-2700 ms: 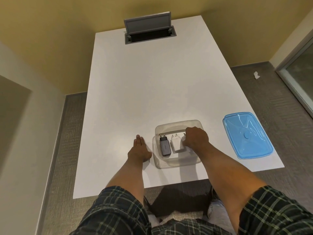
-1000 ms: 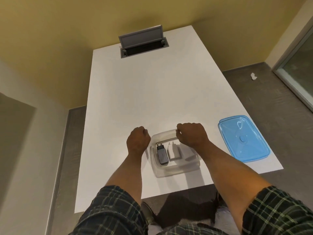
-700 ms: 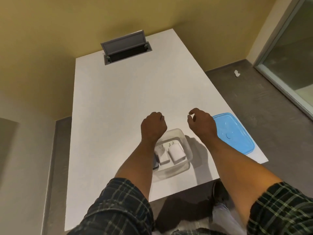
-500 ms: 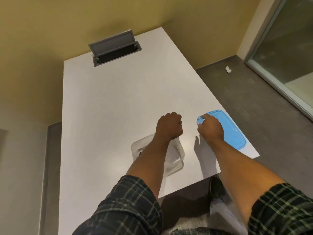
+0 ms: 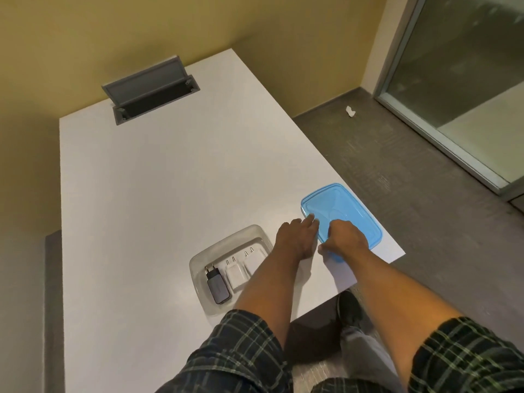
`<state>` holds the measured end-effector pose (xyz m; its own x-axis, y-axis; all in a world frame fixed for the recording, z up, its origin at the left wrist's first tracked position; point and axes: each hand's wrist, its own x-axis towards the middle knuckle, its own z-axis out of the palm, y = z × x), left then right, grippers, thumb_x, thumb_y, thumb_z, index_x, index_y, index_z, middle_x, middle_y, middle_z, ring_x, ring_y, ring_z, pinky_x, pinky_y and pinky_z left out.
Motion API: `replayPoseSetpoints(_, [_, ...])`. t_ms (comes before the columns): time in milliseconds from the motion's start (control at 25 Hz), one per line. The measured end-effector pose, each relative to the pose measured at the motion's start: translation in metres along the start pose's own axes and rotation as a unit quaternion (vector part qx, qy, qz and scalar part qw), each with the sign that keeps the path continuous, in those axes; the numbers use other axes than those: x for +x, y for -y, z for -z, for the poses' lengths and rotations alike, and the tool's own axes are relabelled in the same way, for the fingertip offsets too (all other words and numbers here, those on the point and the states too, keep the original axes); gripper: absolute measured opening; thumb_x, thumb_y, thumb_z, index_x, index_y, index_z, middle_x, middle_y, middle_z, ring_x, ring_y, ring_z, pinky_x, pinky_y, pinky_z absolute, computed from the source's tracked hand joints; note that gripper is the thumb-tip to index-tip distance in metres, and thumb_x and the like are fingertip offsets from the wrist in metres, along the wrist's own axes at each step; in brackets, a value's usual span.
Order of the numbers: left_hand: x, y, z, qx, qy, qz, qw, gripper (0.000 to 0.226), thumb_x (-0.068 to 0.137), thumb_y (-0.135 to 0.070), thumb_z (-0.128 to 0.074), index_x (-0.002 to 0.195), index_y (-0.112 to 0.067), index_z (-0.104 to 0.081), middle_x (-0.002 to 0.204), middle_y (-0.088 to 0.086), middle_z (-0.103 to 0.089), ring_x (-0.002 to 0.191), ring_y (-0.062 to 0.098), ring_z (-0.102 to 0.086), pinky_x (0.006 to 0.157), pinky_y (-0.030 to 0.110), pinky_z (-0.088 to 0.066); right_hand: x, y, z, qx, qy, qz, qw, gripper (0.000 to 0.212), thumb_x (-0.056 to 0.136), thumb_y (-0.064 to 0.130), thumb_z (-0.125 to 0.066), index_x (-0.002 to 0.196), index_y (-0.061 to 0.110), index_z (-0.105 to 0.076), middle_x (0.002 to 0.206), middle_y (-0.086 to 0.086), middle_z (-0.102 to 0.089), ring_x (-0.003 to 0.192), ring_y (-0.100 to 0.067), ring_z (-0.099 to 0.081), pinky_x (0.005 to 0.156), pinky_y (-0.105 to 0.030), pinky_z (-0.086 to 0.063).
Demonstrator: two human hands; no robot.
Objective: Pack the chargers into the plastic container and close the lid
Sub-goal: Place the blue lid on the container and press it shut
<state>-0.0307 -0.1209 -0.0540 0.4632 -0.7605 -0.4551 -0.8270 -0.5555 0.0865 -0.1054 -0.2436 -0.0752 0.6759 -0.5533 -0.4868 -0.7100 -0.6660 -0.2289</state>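
Observation:
The clear plastic container sits open on the white table near its front edge. Inside lie a dark grey charger, a white charger and a second white charger, which my left forearm partly covers. To the right, the blue lid lies flat at the table's right edge. My right hand rests over its near end, thumb pressed at the near corner. My left hand reaches across the container, its stretched fingers touching the lid's left rim.
A grey cable hatch stands propped open at the far end of the table. The lid lies close to the table's right edge, with grey carpet below. A paper scrap lies on the floor near a glass door.
Both hands left the container and moved right to the blue lid. My right hand now covers its near end and my left hand's fingers have opened onto its rim. My head turned right.

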Motion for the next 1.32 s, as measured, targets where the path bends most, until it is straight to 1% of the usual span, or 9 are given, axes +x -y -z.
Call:
replayPoseSetpoints(160, [0.004,0.001,-0.006,0.000,0.012,-0.013,1.000,0.067,0.099,-0.021,-0.052,0.159,-0.018,-0.023,0.170,-0.002,-0.012,0.140,0.029,-0.044,0.101,0.043,-0.046,0.005,-0.001,-0.009,-0.008,-0.031,0.029,0.999,0.038,0.086,0.051,-0.068,0.102,0.017,-0.058,0.094,-0.004,-0.068,0.086,-0.023,-0.066,0.072,-0.033,-0.054])
replayPoseSetpoints(360, [0.004,0.008,-0.011,-0.002,-0.015,-0.023,1.000,0.056,0.098,-0.014,-0.054,0.152,-0.015,-0.037,0.168,0.000,-0.018,0.121,0.031,-0.060,0.088,0.038,-0.048,0.005,0.002,-0.018,-0.062,-0.051,0.062,0.995,0.020,0.093,0.037,-0.062,0.102,0.019,-0.063,0.094,-0.003,-0.069,0.087,-0.023,-0.066,0.073,-0.034,-0.054])
replayPoseSetpoints(600, [-0.001,0.009,-0.006,-0.012,-0.018,-0.013,1.000,0.043,0.099,-0.013,-0.049,0.142,-0.013,-0.047,0.167,0.009,-0.019,0.114,0.035,-0.064,0.081,0.038,-0.047,0.000,0.006,-0.025,-0.077,-0.065,0.082,0.991,0.012,0.091,0.027,-0.062,0.096,0.019,-0.070,0.086,-0.002,-0.070,0.079,-0.021,-0.067,0.073,-0.035,-0.059])
replayPoseSetpoints(760, [0.002,0.014,-0.002,-0.030,-0.049,-0.009,0.998,0.042,0.099,-0.010,-0.050,0.141,-0.012,-0.050,0.166,0.010,-0.023,0.129,0.033,-0.055,0.092,0.040,-0.047,0.001,0.006,-0.024,-0.053,-0.096,0.122,0.986,0.017,0.090,0.033,-0.065,0.095,0.017,-0.069,0.082,-0.001,-0.070,0.073,-0.019,-0.066,0.066,-0.032,-0.057])
replayPoseSetpoints(920, [0.011,0.026,0.003,-0.084,-0.098,0.030,0.991,0.055,0.097,-0.013,-0.053,0.150,-0.016,-0.040,0.168,0.006,-0.018,0.140,0.032,-0.043,0.105,0.041,-0.045,0.001,0.013,-0.012,-0.004,-0.194,0.163,0.967,0.019,0.087,0.033,-0.066,0.089,0.014,-0.069,0.075,-0.003,-0.070,0.063,-0.020,-0.062,0.055,-0.025,-0.040])
replayPoseSetpoints(1040, [0.020,0.036,0.009,-0.125,-0.150,0.060,0.979,0.076,0.093,-0.024,-0.058,0.160,-0.020,-0.022,0.170,0.001,-0.006,0.136,0.032,-0.046,0.100,0.044,-0.049,0.004,0.030,0.010,0.077,-0.216,0.149,0.962,0.018,0.085,0.035,-0.064,0.090,0.019,-0.067,0.076,0.000,-0.069,0.069,-0.022,-0.064,0.061,-0.029,-0.047])
replayPoseSetpoints(1120, [0.023,0.043,0.015,-0.161,-0.210,0.069,0.962,0.085,0.094,-0.036,-0.057,0.163,-0.022,-0.009,0.171,0.001,0.000,0.138,0.030,-0.046,0.098,0.045,-0.051,0.010,0.044,0.029,0.177,-0.214,0.131,0.952,0.013,0.083,0.034,-0.064,0.089,0.023,-0.066,0.073,0.005,-0.067,0.066,-0.017,-0.061,0.062,-0.026,-0.044])
replayPoseSetpoints(1240, [0.023,0.053,0.022,-0.253,-0.282,0.145,0.914,0.087,0.097,-0.052,-0.050,0.163,-0.022,-0.002,0.171,0.003,0.000,0.145,0.027,-0.041,0.108,0.045,-0.048,0.018,0.060,0.049,0.310,-0.198,0.149,0.918,0.008,0.091,0.029,-0.065,0.093,0.021,-0.067,0.076,0.008,-0.066,0.067,-0.011,-0.061,0.059,-0.021,-0.044])
replayPoseSetpoints(1320, [0.023,0.060,0.027,-0.340,-0.281,0.230,0.867,0.083,0.099,-0.059,-0.041,0.163,-0.023,-0.002,0.170,0.004,-0.012,0.148,0.029,-0.038,0.114,0.047,-0.040,0.024,0.065,0.059,0.410,-0.172,0.167,0.880,0.009,0.096,0.023,-0.062,0.097,0.016,-0.068,0.082,0.004,-0.067,0.074,-0.012,-0.063,0.063,-0.021,-0.050])
